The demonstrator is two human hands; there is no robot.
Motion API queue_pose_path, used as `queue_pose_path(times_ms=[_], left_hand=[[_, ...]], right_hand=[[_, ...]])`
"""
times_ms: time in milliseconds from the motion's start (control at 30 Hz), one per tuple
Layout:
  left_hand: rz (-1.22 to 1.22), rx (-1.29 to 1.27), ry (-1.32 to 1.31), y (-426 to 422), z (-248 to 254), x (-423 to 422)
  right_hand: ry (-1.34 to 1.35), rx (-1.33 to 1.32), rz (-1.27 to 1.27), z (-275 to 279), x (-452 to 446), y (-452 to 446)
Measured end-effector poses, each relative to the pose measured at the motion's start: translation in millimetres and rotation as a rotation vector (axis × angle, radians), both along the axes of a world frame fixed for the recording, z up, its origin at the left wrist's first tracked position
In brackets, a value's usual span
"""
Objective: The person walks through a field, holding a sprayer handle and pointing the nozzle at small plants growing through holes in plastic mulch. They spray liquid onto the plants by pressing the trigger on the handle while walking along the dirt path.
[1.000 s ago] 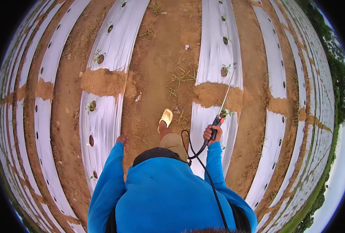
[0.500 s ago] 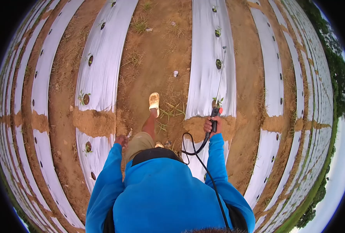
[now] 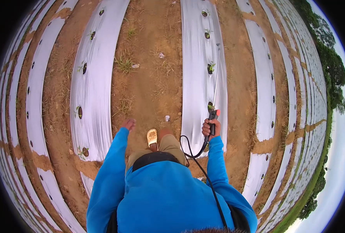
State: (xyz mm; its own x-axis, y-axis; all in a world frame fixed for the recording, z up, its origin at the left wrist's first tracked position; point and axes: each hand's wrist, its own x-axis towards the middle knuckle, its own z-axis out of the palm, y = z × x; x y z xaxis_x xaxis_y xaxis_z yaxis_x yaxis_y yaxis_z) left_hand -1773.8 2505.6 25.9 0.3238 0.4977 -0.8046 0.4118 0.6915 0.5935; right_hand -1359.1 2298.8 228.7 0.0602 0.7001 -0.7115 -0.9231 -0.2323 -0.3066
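Observation:
My right hand (image 3: 211, 128) is wrapped round the black handle of a spray wand (image 3: 217, 77). Its thin metal lance points forward over the white plastic-covered bed (image 3: 193, 58), and the tip is close to a planting hole. A red part shows at the top of the handle. From its lower end a black hose (image 3: 203, 165) loops and runs back along my right arm. My left hand (image 3: 129, 124) swings free over the bare soil path, holding nothing, its fingers loosely apart. Just ahead of the lance's handle, a seedling (image 3: 210, 68) grows in a dark hole.
Another plastic-covered bed (image 3: 93, 77) with seedlings in holes runs along my left. Between the beds lies a soil path (image 3: 145, 89) with grass tufts (image 3: 124, 64) and a small white piece of litter (image 3: 167, 118). My light-coloured clog (image 3: 152, 136) is on the path. Trees (image 3: 331, 66) line the far right.
I have walked forward along the path, so the beds, holes and litter have shifted back towards me. My left hand has swung forward; the wand stays in my right hand over the bed.

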Motion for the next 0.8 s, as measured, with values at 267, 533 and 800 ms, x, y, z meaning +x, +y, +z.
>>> queue_pose_path(times_ms=[267,533,800], left_hand=[[0.141,-0.048,0.072,198,-12,72],[0.317,-0.445,0.33,274,-35,38],[-0.158,0.424,0.275,446,-43,136]], right_hand=[[-0.146,-0.073,-0.041,-36,92,217],[0.017,0.03,-0.054,-45,218,456],[-0.019,0.035,-0.032,-24,332,656]])
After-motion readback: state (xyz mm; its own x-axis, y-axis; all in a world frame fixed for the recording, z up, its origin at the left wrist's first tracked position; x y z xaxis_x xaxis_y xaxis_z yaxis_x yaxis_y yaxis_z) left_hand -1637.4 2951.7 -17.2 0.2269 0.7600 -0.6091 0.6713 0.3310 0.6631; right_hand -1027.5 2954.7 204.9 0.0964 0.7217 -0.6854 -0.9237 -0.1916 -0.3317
